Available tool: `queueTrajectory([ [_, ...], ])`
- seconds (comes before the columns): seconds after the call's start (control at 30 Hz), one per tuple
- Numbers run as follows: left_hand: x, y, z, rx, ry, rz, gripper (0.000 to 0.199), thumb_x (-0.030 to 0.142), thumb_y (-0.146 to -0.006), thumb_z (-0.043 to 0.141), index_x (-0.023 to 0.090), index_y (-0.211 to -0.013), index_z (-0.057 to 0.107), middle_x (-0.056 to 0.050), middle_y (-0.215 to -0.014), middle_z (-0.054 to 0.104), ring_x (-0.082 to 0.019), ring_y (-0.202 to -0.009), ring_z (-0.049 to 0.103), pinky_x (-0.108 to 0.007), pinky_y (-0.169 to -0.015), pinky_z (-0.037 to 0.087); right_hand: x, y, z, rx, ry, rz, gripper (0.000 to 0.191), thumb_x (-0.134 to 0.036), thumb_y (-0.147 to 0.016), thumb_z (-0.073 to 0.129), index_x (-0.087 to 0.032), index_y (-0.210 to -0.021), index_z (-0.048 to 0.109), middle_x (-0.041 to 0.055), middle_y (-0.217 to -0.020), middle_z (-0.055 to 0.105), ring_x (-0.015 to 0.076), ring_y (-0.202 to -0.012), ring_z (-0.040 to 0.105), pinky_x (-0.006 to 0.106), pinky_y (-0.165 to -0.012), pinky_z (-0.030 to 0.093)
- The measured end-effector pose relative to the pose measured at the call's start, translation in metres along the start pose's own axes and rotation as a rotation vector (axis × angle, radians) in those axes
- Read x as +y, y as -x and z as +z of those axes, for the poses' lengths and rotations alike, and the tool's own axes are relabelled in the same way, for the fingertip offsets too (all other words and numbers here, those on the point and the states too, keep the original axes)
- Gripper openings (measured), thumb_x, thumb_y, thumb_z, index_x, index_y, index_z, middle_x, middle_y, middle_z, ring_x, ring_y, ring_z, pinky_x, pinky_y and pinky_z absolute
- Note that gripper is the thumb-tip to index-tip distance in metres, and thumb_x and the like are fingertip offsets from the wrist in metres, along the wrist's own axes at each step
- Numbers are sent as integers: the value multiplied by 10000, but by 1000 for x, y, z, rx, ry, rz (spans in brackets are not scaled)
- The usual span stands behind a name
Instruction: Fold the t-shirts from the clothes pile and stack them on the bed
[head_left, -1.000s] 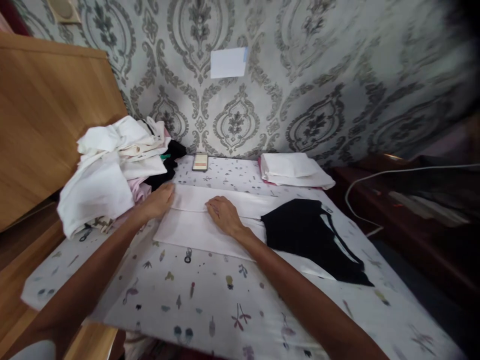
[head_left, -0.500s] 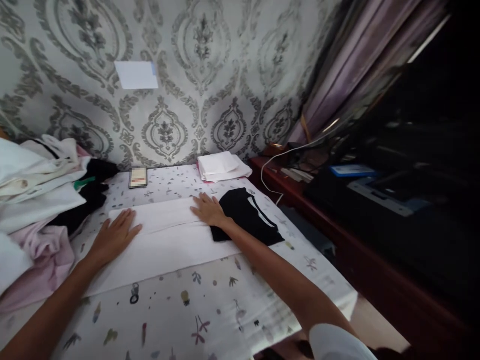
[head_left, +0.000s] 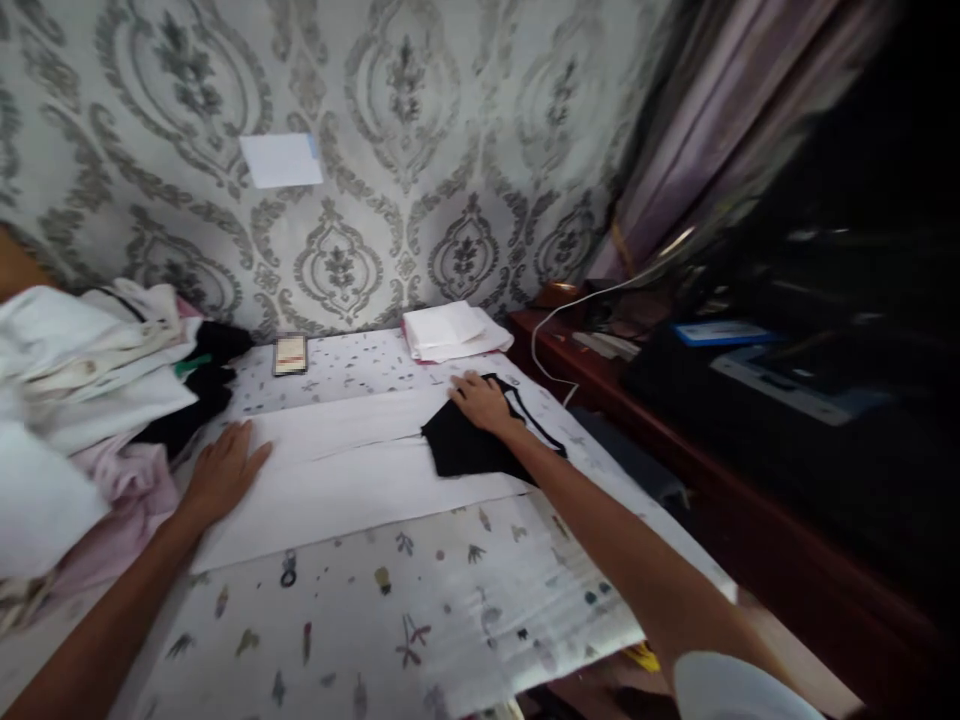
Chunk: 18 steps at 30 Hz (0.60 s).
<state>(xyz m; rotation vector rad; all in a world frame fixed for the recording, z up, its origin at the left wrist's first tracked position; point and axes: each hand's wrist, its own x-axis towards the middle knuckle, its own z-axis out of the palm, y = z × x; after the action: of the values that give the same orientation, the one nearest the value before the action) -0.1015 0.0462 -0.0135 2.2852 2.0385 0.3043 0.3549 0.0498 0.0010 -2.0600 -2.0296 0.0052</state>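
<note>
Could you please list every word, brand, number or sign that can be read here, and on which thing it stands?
No text can be read in this picture.
Small card: its marks are too blurred to read.
White sheet on the patterned wall: no writing can be made out.
Blue-edged item at the right: too blurred to tell.

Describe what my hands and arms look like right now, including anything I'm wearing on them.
Your left hand and right hand are ungloved, with no rings or watch that I can see. A pale, whitish sleeve shows high on the right arm; no left sleeve is in view.
</note>
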Motion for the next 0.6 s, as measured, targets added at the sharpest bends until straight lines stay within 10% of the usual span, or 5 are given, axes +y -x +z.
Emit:
queueTrajectory([
  [0.17,3,-18,-32,22,209,-135,557,369,-915,363,102,-1379,518,-175,-1413,587,-291,-1353,509,-412,-1147,360,-25,5,3,138,-66,-29,442,-267,-991,440,-88,-1378,558,244,-1529,448,342,-1447,382,559,-1162,281],
  [0.3,-2,-44,-48,-26,282,-275,319,263,-782,530,155,-1051,664,-137,-1119,717,-314,-1149,631,-375,-981,473,-85,23,8,36,-306,-379,391,-256,-960,499,-158,-1318,622,178,-1495,515,312,-1396,463,505,-1145,364],
  [0.6,-11,-57,-46,-80,511,-361,194,221,-555,749,198,-641,577,9,-572,560,-240,-706,624,-273,-577,429,-187,45,20,-127,-390,-696,310,-157,-938,545,-199,-1220,666,142,-1381,606,273,-1283,529,491,-1063,427],
])
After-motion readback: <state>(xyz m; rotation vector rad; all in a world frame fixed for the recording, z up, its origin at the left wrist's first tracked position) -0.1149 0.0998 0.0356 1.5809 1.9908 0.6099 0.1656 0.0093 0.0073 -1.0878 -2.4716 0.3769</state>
